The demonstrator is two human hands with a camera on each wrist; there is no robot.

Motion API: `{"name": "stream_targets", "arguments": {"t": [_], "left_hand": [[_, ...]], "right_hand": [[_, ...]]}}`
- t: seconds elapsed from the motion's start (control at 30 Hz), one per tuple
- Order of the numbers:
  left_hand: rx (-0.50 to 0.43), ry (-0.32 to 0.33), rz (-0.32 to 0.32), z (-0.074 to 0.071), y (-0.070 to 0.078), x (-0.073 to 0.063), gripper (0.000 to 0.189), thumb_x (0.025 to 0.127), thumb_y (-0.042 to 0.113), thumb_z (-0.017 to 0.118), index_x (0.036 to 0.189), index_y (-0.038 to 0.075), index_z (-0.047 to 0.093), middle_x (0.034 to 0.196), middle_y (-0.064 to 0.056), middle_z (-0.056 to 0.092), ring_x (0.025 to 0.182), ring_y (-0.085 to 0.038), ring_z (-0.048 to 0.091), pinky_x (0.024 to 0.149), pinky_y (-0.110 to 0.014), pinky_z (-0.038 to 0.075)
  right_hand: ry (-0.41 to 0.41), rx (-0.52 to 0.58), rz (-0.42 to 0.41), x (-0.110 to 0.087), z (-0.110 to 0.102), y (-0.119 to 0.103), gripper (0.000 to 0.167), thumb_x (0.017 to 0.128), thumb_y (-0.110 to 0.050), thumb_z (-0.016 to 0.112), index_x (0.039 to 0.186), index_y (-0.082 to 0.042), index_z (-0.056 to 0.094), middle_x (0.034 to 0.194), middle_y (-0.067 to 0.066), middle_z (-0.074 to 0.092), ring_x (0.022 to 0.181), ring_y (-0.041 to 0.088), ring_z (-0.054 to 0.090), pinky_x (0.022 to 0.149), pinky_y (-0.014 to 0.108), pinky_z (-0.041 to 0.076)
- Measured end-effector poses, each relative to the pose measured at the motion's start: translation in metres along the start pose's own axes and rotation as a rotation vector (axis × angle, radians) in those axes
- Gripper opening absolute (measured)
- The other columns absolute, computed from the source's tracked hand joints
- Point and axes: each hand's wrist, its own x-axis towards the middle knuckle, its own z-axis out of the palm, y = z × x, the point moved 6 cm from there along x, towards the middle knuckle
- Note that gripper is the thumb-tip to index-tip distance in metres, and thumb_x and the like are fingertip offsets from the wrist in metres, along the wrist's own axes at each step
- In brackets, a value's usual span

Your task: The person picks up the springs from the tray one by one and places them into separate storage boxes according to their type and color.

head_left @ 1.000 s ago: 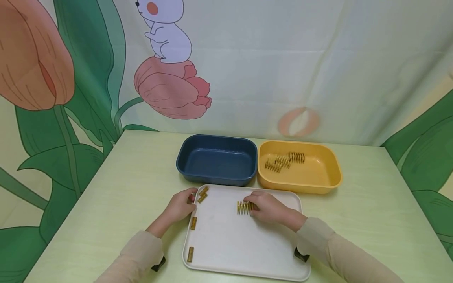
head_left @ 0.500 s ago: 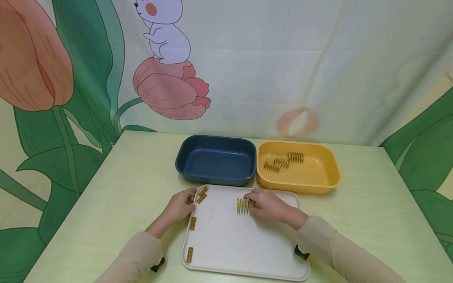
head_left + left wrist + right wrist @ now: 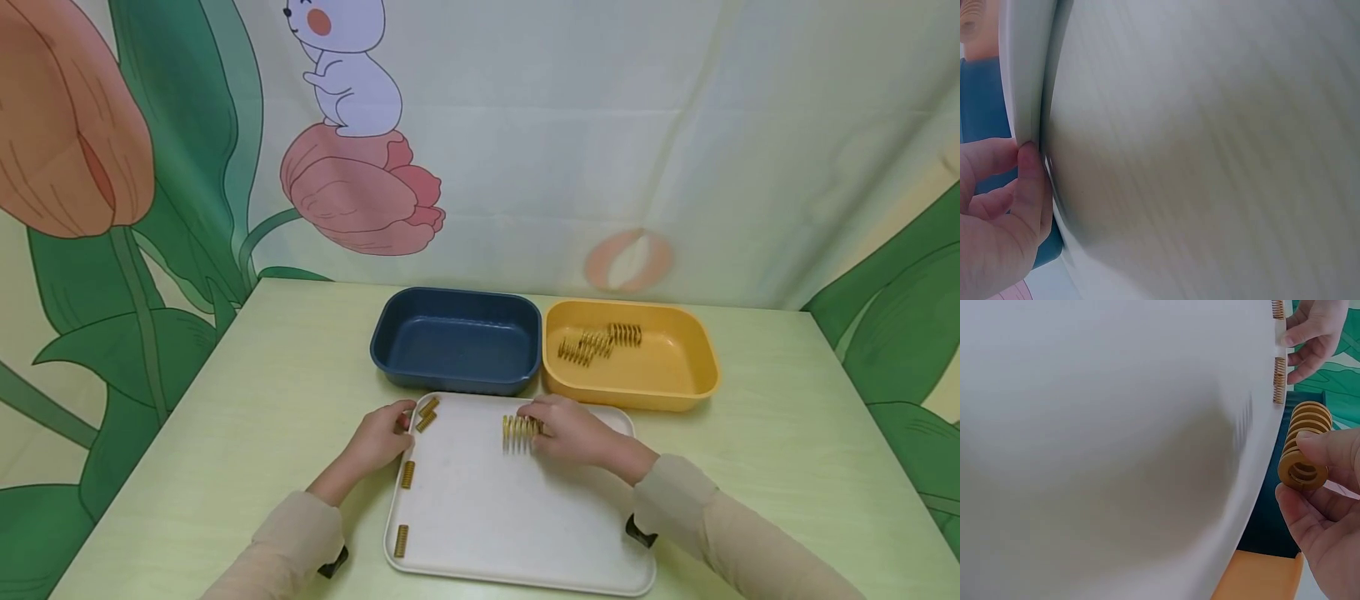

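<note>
A large gold coil spring [image 3: 517, 428] is pinched between the thumb and fingers of my right hand [image 3: 573, 432], just above the white tray [image 3: 510, 517]. In the right wrist view this spring [image 3: 1305, 450] shows its round end, and its striped shadow falls on the tray. My left hand [image 3: 380, 436] grips the tray's left rim. The left wrist view shows its thumb and fingers on both sides of the rim [image 3: 1022, 81]. Several smaller gold springs lie along the tray's left side, such as one spring [image 3: 407, 475] near my left thumb and another [image 3: 401, 542] at the near corner.
Behind the tray stands a dark blue bin [image 3: 457, 337] with nothing visible inside. Right beside it, a yellow bin [image 3: 667, 367] holds three large springs [image 3: 596, 343]. A printed curtain [image 3: 525, 150] hangs behind the table [image 3: 780, 433].
My right hand has risen slightly with the large spring, lifting it off the tray. My left hand keeps its grip on the rim.
</note>
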Motion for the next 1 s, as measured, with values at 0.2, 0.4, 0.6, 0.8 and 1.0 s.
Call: {"name": "stream_targets", "arguments": {"t": [0.2, 0.4, 0.6, 0.8, 1.0], "left_hand": [[-0.001, -0.003, -0.002, 0.0, -0.001, 0.001, 0.044, 0.072, -0.001, 0.056, 0.116, -0.003, 0.051, 0.081, -0.008, 0.054, 0.075, -0.019, 0.048, 0.069, -0.029, 0.039], [0.01, 0.005, 0.018, 0.0, 0.0, 0.001, 0.045, 0.071, -0.002, 0.056, 0.116, -0.004, 0.051, 0.081, -0.008, 0.055, 0.074, -0.02, 0.049, 0.07, -0.03, 0.04], [0.015, 0.008, 0.022, -0.001, 0.0, 0.001, 0.045, 0.071, -0.002, 0.056, 0.115, -0.004, 0.051, 0.081, -0.009, 0.056, 0.074, -0.02, 0.05, 0.07, -0.031, 0.04], [0.013, 0.001, 0.009, 0.0, -0.001, 0.001, 0.046, 0.071, -0.001, 0.056, 0.117, -0.003, 0.051, 0.081, -0.008, 0.056, 0.074, -0.019, 0.049, 0.07, -0.03, 0.04], [0.004, 0.008, 0.009, 0.0, 0.0, -0.001, 0.046, 0.071, -0.002, 0.057, 0.116, -0.004, 0.051, 0.081, -0.009, 0.056, 0.074, -0.02, 0.05, 0.069, -0.03, 0.041]], "right_hand": [[0.014, 0.015, 0.014, 0.0, -0.008, 0.001, 0.033, 0.076, -0.004, 0.058, 0.109, -0.002, 0.059, 0.102, 0.008, 0.061, 0.09, 0.016, 0.057, 0.077, 0.029, 0.047], [0.02, -0.004, 0.024, 0.001, -0.015, 0.003, 0.032, 0.077, -0.005, 0.061, 0.109, -0.002, 0.059, 0.101, 0.009, 0.061, 0.09, 0.017, 0.056, 0.077, 0.03, 0.047], [0.044, -0.035, 0.003, 0.001, -0.021, 0.003, 0.032, 0.076, -0.005, 0.063, 0.108, -0.002, 0.06, 0.097, 0.008, 0.061, 0.085, 0.016, 0.055, 0.074, 0.029, 0.046], [0.064, -0.049, 0.007, 0.002, -0.027, 0.004, 0.033, 0.075, -0.005, 0.063, 0.108, -0.001, 0.06, 0.098, 0.009, 0.062, 0.088, 0.019, 0.057, 0.076, 0.031, 0.047], [0.085, -0.071, 0.013, 0.003, -0.036, 0.004, 0.033, 0.074, -0.004, 0.064, 0.107, -0.002, 0.06, 0.098, 0.01, 0.062, 0.087, 0.02, 0.057, 0.074, 0.032, 0.047]]}}
